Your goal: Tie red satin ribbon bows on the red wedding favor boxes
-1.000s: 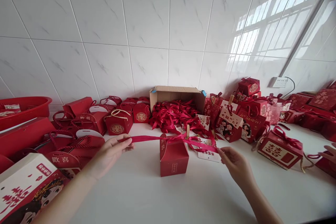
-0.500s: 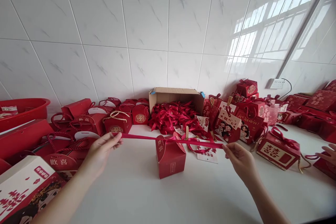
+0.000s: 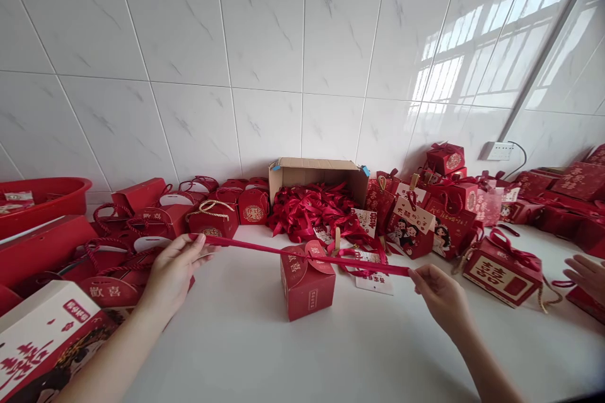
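Note:
A small red gift box (image 3: 308, 289) stands upright on the white table in front of me. Across its top runs a red ribbon (image 3: 359, 262), stretched between my two hands. My left hand (image 3: 177, 267) pinches the left end, beside the crowd of red boxes. Pinched in my right hand (image 3: 439, 293) is the other end, a little lower, to the right of the box. Whether the ribbon is threaded through the box top or just lies over it, I cannot tell.
Behind the gift box, a cardboard box (image 3: 316, 164) lies on its side, spilling a heap of red ribbons (image 3: 312, 208). Red boxes crowd the left, near a red basin (image 3: 70, 187). A bow-tied box (image 3: 503, 271) is at right, beside another person's hand (image 3: 588, 274).
Both my hands have moved slightly apart, the left one outward and up, the right one outward and down. The ribbon now slopes more. The other person's hand has shifted and spread its fingers.

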Motion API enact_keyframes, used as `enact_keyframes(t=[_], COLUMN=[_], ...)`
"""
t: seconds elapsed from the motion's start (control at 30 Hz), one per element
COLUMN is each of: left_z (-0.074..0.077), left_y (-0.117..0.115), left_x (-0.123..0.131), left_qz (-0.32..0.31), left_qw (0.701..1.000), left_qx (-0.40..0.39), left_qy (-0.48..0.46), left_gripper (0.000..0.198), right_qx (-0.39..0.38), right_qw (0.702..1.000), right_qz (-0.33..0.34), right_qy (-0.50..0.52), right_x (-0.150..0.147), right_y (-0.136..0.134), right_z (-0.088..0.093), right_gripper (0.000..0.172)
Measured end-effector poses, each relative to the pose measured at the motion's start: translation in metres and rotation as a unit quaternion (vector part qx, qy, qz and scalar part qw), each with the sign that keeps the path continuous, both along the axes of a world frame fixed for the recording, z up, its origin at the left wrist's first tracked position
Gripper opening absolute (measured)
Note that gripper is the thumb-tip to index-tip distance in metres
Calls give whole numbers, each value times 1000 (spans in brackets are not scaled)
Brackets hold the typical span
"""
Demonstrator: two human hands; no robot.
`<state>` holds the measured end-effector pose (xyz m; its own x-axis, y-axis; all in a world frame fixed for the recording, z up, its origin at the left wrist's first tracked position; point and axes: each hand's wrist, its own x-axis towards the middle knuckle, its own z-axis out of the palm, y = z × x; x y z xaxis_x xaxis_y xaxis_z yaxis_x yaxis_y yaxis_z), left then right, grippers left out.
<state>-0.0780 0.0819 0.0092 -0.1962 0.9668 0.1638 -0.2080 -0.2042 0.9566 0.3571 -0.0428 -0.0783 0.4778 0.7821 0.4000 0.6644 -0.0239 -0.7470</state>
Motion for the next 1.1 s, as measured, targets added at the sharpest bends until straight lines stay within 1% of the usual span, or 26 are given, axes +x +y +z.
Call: enact_keyframes(t=[0.17,0.33,0.43,0.5,0.53,0.6,0.67,0.73,0.8,0.87,0.9,0.93,1.0,1.1], left_z=[-4,-8,-2,7,14,31,53,77,100,119,126,132,140,146], left_y=[2,4,-1,-5,-8,-11,-13,-14,-15,-17,-19,-22,-27,-33], left_x=[3,5,6,8,9,14,23,35,51,70,79,89,105,121], left_qz=[30,45,36,12,1,-14,-30,-48,-86,-135,-155,-171,-188,-214], left_qw=[999,999,999,999,998,996,995,994,987,974,967,959,948,928], left_qx=[6,0,-15,-10,1,33,64,93,134,165,177,186,203,235], left_qy=[-12,-18,-29,-51,-63,-80,-71,-42,7,73,102,125,159,194], left_gripper=[31,28,32,36,38,40,37,32,27,24,24,24,24,27], right_qx=[-26,-27,-18,-1,16,64,118,161,205,239,250,260,269,262], right_qw=[999,999,1000,1000,999,996,990,982,970,954,945,935,920,904], right_qz=[4,6,6,14,23,50,72,96,132,165,191,220,264,312], right_qy=[-29,-31,-13,8,19,35,38,17,-27,-72,-89,-98,-105,-130], right_x=[4,2,0,-2,-3,-6,-13,-24,-39,-56,-65,-75,-92,-111], right_y=[-7,-12,-13,-13,-12,-9,-4,4,15,28,34,40,49,56], right_z=[-6,-3,0,6,12,31,62,102,144,182,198,211,230,244], right_gripper=[42,42,41,38,37,36,35,31,25,21,19,17,16,18])
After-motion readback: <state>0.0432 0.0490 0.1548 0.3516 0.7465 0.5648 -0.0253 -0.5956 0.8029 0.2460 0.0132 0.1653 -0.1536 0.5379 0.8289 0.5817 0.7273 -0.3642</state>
